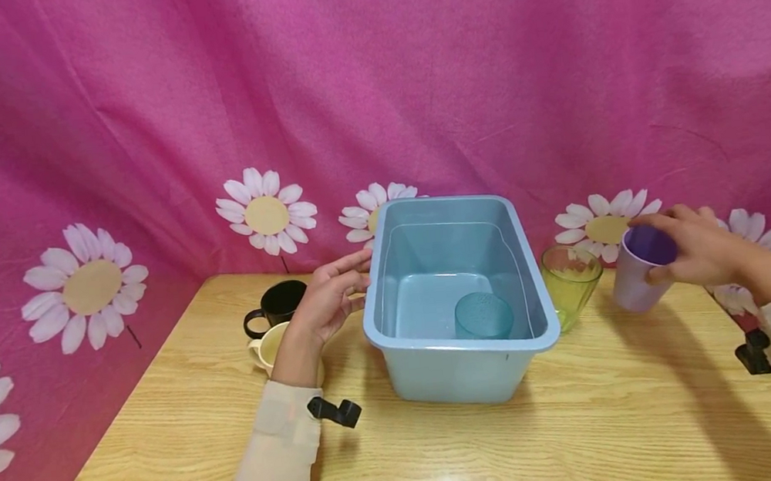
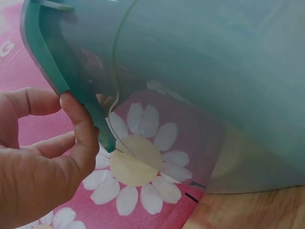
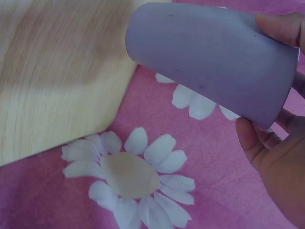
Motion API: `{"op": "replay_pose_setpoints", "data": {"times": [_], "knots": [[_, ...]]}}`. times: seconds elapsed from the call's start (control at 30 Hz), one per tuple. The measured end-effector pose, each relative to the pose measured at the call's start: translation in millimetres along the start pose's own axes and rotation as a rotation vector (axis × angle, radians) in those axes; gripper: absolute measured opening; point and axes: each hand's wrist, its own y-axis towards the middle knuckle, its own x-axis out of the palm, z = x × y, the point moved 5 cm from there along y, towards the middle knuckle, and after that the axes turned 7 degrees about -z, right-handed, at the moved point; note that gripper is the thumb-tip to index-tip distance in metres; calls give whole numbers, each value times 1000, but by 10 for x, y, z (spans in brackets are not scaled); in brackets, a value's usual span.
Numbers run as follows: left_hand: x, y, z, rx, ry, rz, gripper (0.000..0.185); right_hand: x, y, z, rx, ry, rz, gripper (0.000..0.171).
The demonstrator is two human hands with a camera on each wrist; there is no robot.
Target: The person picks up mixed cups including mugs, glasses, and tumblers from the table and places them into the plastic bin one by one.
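A right hand [image 1: 703,250] is gripping a tilted purple cup [image 1: 634,285] outside the blue tub [image 1: 457,377], a left hand [image 1: 324,297] is touching its rim with loosely extended fingers, and one teal cup [image 1: 483,316] is sitting inside, with green glass [image 1: 572,296], black mug [image 1: 285,300] and cream mug [image 1: 271,348] apparently remaining.

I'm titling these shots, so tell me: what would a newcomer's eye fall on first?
Probably the pink cloth with big white flowers, rising behind the table. Next, the blue tub, near the head view's centre, with a teal item inside. Then the purple cup at the right, held in the right hand.
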Motion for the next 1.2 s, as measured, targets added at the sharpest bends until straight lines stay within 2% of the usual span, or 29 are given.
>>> {"op": "replay_pose_setpoints", "data": {"times": [0.23, 0.5, 0.7, 0.97, 1.2], "knots": [[-9, 3, -3, 7, 1, -5, 55, -149, -63, 6, -6, -28, 7, 79], [-10, 12, -10, 0, 11, -3, 54, -370, -83, -22, 45, -48, -17, 81], [-13, 8, -16, -3, 12, 1, 54, -565, -14, -74, 13, -72, 16, 82], [-3, -8, 10, 2, 16, 2, 54, -845, 60, -275, -4, -114, 14, 83], [-9, -11, 1, -5, 17, 10, 55, -1068, 135, -505, -65, -132, 41, 85]]}}
